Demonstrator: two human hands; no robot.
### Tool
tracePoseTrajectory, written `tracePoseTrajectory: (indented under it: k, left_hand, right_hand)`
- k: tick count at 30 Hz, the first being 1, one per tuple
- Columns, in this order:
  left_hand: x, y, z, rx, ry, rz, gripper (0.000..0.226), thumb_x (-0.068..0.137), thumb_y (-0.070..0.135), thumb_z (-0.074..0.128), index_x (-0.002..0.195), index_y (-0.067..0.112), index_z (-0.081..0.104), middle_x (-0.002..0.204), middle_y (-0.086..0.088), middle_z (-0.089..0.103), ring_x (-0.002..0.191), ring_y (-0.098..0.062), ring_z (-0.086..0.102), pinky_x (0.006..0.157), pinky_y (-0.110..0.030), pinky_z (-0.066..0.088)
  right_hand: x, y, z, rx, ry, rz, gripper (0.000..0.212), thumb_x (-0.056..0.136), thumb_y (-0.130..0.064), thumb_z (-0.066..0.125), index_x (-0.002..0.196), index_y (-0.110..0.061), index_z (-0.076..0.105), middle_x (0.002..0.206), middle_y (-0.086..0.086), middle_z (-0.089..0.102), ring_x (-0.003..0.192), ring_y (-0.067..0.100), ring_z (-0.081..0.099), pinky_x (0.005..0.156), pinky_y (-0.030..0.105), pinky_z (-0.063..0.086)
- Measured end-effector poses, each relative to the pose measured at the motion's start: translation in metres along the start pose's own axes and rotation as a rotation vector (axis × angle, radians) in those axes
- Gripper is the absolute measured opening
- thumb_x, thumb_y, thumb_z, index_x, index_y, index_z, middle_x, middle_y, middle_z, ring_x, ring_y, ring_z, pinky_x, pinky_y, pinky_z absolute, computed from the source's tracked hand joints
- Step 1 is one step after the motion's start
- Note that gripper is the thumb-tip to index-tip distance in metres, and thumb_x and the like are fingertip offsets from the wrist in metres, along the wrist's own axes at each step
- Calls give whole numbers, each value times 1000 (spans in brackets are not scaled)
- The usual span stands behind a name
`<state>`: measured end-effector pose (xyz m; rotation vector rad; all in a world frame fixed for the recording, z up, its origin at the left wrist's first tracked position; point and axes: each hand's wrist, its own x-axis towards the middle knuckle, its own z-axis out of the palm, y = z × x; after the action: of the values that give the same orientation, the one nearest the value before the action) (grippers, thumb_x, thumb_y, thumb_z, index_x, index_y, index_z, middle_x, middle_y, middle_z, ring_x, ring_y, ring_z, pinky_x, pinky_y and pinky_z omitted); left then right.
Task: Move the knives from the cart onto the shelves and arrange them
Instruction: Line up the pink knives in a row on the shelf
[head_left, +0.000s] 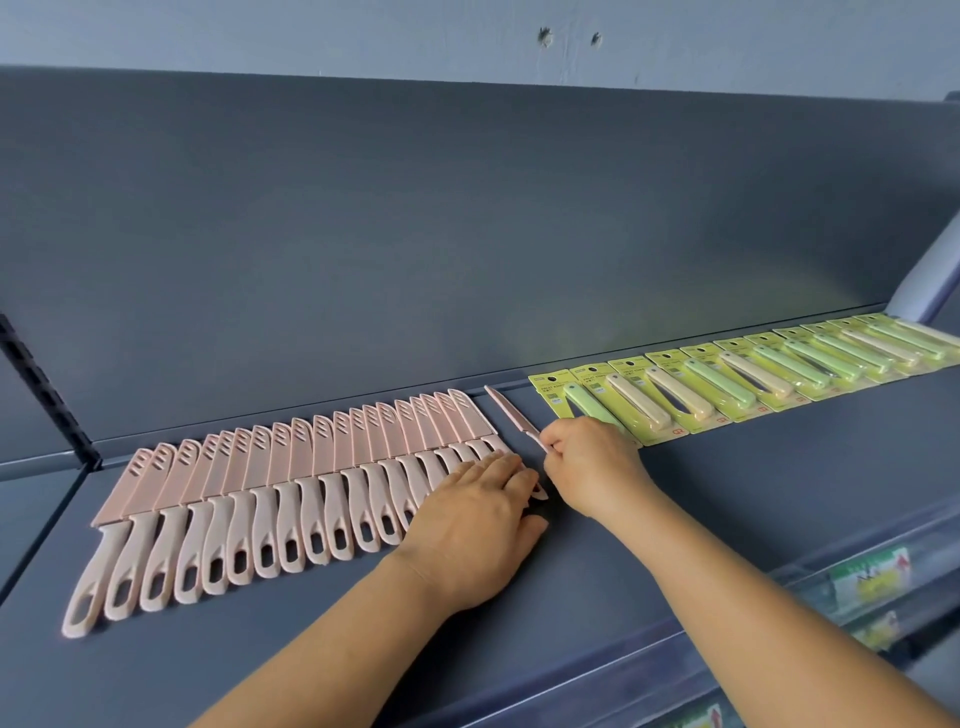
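Observation:
Several pink sheathed knives (291, 493) lie side by side in an overlapping row on the dark grey shelf (727, 483), handles toward me. My left hand (478, 514) lies flat with straight fingers on the handles at the row's right end. My right hand (587, 462) pinches one more pink knife (511, 415) near its handle, its sheathed blade pointing away, just right of the row. The cart is out of view.
A row of green and cream folding knives on yellow-green cards (727, 379) fills the shelf's right half, starting right behind my right hand. The shelf's back panel (467, 234) rises behind. Price tags (867, 577) sit on the front rail.

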<state>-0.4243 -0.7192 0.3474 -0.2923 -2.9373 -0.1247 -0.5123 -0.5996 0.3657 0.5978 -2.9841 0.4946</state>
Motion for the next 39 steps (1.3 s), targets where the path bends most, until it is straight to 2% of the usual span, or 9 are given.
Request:
tracePoseTrajectory:
  k: [3, 5, 7, 9, 12, 18, 26, 32, 39]
  left_hand:
    - [0, 0, 0, -5, -16, -9, 57, 96, 48, 22, 143, 20, 33, 151, 2, 29, 140, -17, 24, 114, -26, 13]
    - [-1, 1, -3, -12, -17, 2, 77, 81, 55, 3, 142, 19, 34, 148, 2, 33, 137, -18, 28, 113, -26, 15]
    - [-1, 1, -4, -14, -31, -6, 91, 69, 55, -5, 142, 18, 34, 147, 1, 34, 136, -18, 30, 113, -25, 15]
    - [-2, 1, -6, -10, -33, -19, 89, 71, 57, -2, 143, 17, 33, 149, 0, 32, 136, -18, 28, 113, -25, 13]
    - [-2, -1, -7, -6, -48, -34, 73, 86, 55, 12, 144, 16, 32, 150, -1, 30, 138, -19, 26, 114, -26, 12]
    - [-6, -2, -6, -6, -75, -33, 58, 98, 42, 34, 149, 15, 23, 155, -2, 23, 142, -18, 19, 117, -28, 10]
    - [-10, -2, -10, -29, -89, -23, 54, 99, 37, 35, 146, 11, 28, 152, -6, 29, 141, -22, 22, 116, -32, 14]
    - [-10, -1, -8, -26, -101, -37, 54, 100, 36, 34, 146, 9, 27, 151, -7, 29, 141, -23, 23, 115, -34, 16]
    - [-8, -2, -10, -23, -92, -41, 53, 98, 37, 38, 143, 11, 32, 148, -7, 33, 137, -24, 28, 115, -34, 18]
  right_hand:
    - [6, -9, 3, 67, -19, 17, 22, 89, -9, 50, 99, -15, 69, 90, 7, 70, 86, 28, 61, 68, 28, 49]
    - [9, -13, 4, 85, -24, 24, 21, 88, -8, 50, 95, -13, 69, 89, 9, 70, 85, 29, 60, 70, 30, 51]
    - [10, -15, 5, 97, -25, 27, 20, 88, -8, 50, 93, -12, 69, 88, 9, 69, 83, 29, 60, 69, 30, 50]
    - [10, -16, 5, 114, -24, 26, 21, 88, -9, 50, 96, -12, 69, 89, 8, 70, 86, 29, 62, 71, 31, 51]
    - [10, -18, 6, 138, -26, 11, 20, 90, -12, 51, 97, -12, 70, 91, 8, 70, 89, 29, 63, 74, 34, 54]
    - [7, -21, 6, 152, -25, 9, 20, 91, -13, 49, 82, -12, 67, 79, 6, 65, 76, 29, 58, 64, 32, 48]
    - [-18, -16, 9, 154, 47, 46, 22, 94, -15, 48, 98, -7, 68, 100, 13, 68, 94, 32, 62, 79, 43, 53]
    - [-23, -21, 11, 173, 75, 85, 22, 94, -12, 48, 98, -5, 68, 100, 14, 67, 94, 33, 61, 79, 44, 53]
    - [-23, -17, 14, 183, 77, 57, 24, 97, -18, 47, 105, -16, 69, 112, 7, 62, 98, 28, 59, 82, 37, 51]
